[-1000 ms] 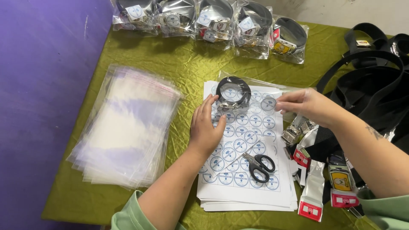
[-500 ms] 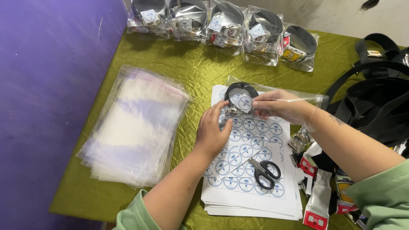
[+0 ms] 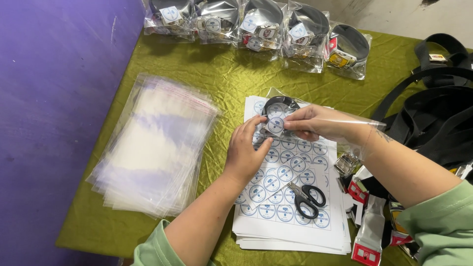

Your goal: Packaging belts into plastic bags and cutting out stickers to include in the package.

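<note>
Hands meeting over a stack of sticker sheets (image 3: 290, 216) on a green tablecloth (image 3: 226, 83). Left hand (image 3: 246, 152) curled, fingertips pinching the edge of a clear bag (image 3: 295, 120) holding a coiled black belt (image 3: 279, 104). Right hand (image 3: 320, 123) slid inside that bag, thumb and forefinger pressing a round blue-and-white sticker (image 3: 275, 124) against the belt. Bag lying on the top end of the sheets. Black scissors (image 3: 306, 196) resting lower on the same stack. Pile of empty clear bags (image 3: 152, 148) to the left. Row of bagged belts (image 3: 256, 24) along the far edge. Loose black belts (image 3: 438, 108) on the right.
</note>
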